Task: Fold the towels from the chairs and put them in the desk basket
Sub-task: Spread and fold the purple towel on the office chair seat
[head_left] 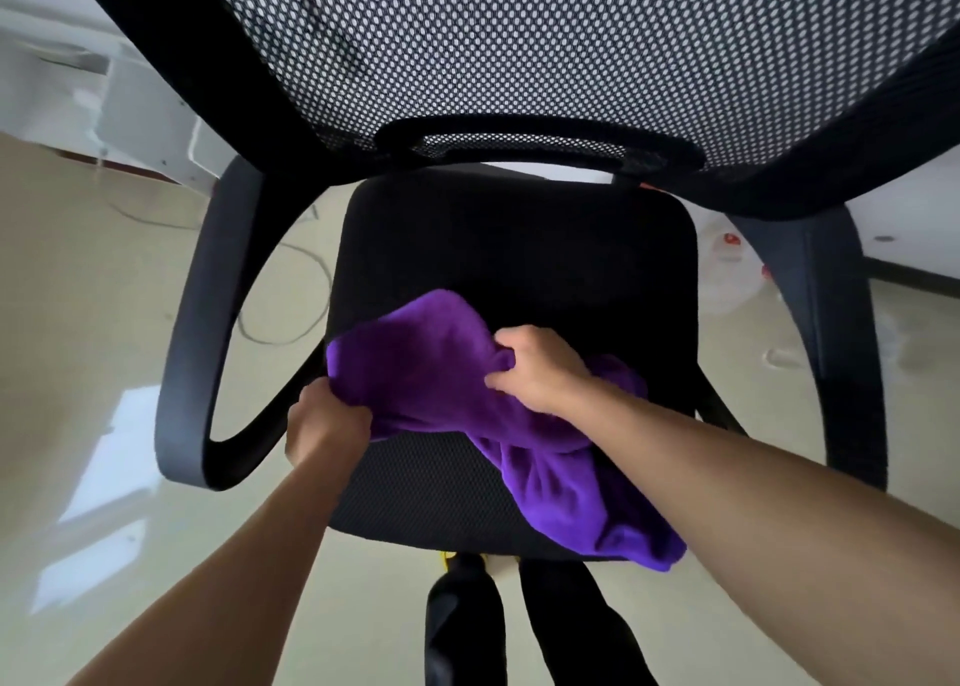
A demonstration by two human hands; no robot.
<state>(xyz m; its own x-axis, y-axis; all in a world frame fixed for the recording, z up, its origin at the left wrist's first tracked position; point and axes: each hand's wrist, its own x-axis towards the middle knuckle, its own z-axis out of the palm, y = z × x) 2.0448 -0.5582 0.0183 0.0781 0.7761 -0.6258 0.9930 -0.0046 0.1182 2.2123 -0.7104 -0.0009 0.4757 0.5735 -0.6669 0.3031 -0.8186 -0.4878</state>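
Observation:
A crumpled purple towel lies on the black seat of an office chair, with one end hanging over the seat's front edge at the right. My left hand grips the towel's left edge near the seat's front left corner. A bunch of the cloth near its middle is pinched by my right hand. The desk basket is not in view.
The chair's mesh backrest fills the top of the view, and its black armrests curve down on both sides. A grey cable lies on the pale floor at the left. Plastic bottles stand at the right. My dark-trousered legs are below the seat.

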